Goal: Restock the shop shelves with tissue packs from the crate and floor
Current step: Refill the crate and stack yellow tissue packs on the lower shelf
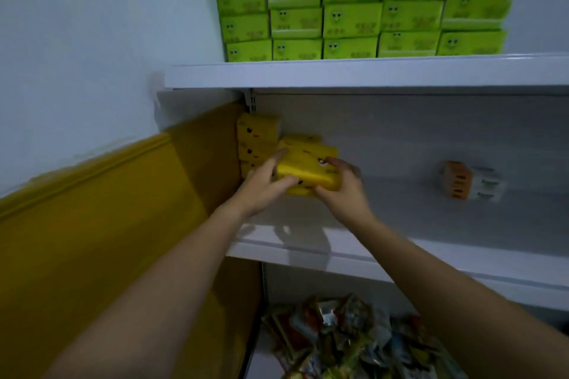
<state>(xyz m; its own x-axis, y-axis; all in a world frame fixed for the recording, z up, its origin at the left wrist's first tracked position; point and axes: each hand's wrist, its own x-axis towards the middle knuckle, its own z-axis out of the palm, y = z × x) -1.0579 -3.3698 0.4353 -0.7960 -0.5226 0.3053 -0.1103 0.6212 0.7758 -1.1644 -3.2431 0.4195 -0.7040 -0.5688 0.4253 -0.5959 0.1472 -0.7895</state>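
Both my hands hold a small stack of yellow tissue packs (308, 163) over the left end of the middle shelf (308, 248). My left hand (264, 191) grips the stack's left side, its fingers curled over the front. My right hand (341, 191) grips the right side with the thumb on top. A stack of three yellow tissue packs (257, 144) stands against the shelf's left corner, right beside the held packs. Rows of green tissue packs (363, 12) fill the upper shelf (354, 72).
An orange and white tissue pack (471, 181) lies alone further right on the middle shelf. Loose snack packets (354, 341) are piled on the bottom shelf. A white and yellow wall (101, 181) closes off the left side.
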